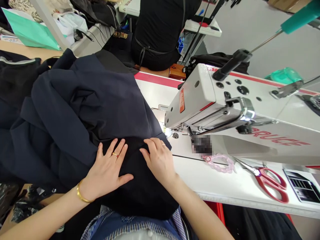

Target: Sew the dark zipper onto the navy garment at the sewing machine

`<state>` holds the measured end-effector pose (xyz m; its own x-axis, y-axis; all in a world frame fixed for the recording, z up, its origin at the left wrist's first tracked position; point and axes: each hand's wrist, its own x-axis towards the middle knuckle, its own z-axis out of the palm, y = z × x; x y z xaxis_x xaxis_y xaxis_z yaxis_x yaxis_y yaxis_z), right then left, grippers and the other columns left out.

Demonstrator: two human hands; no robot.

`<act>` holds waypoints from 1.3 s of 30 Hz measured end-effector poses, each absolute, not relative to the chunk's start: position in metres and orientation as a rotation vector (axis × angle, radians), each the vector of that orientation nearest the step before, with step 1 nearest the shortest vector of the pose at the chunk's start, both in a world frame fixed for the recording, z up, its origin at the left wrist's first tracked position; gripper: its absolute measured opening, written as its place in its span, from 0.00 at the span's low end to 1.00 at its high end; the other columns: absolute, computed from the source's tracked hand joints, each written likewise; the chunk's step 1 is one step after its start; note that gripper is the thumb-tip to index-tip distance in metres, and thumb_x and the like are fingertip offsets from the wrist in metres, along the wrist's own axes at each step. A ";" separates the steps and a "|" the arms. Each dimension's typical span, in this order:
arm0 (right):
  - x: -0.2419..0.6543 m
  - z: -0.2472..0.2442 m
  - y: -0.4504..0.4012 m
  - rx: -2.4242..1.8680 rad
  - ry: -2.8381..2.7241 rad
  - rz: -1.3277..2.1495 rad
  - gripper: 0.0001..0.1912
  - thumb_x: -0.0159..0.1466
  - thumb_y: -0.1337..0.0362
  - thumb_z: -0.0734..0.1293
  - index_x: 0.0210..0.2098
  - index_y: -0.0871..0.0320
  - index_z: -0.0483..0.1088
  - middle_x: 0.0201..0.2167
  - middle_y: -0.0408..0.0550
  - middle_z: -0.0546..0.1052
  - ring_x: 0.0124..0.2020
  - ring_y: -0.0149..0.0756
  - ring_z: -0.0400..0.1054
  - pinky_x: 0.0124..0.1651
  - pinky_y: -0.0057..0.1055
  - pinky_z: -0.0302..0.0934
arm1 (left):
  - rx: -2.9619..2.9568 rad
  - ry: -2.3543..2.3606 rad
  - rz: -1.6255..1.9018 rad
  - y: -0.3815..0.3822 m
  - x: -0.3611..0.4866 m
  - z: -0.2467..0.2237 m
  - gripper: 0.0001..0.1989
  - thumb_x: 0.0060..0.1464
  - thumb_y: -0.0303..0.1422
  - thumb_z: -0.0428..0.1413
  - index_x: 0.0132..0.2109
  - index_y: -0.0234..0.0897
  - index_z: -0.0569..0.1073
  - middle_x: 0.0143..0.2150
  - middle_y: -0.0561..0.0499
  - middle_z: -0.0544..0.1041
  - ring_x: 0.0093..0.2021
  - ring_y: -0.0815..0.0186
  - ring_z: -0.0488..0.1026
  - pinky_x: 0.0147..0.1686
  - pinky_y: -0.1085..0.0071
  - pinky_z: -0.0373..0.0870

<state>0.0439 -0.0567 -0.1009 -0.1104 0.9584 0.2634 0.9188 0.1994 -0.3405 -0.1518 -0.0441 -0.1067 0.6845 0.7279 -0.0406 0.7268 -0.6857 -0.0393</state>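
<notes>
Head view: sewing machine (265,111), red-handled scissors (260,172) right of dark cloth (117,96).

Pixelated patch (202,144) by the sewing machine (232,103) masked whatever lay beneath it; needle too small to make out. Navy fabric (117,100) ran off the left edge, its inner folds lost in shadow, while the machine and a teal handle (300,18) were cut by the right. Co-worker's back (162,30) showed, head beyond the top edge; wearer's forearms (53,210) were cropped low in view.
</notes>
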 end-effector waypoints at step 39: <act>0.051 -0.103 -0.070 -1.431 -1.426 0.578 0.09 0.66 0.63 0.54 0.30 0.56 0.59 0.28 0.43 0.64 0.30 0.30 0.63 0.35 0.30 0.62 | -3.000 -1.221 0.066 0.001 -0.112 -0.113 0.44 0.48 0.59 0.41 0.63 0.30 0.51 0.66 0.40 0.46 0.65 0.47 0.38 0.56 0.39 0.33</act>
<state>0.0509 -0.0697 -0.1026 0.1930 0.9331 0.3035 0.4587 0.1876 -0.8685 -0.1117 0.0006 -0.1133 0.7157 0.6945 -0.0743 0.6984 -0.7117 0.0751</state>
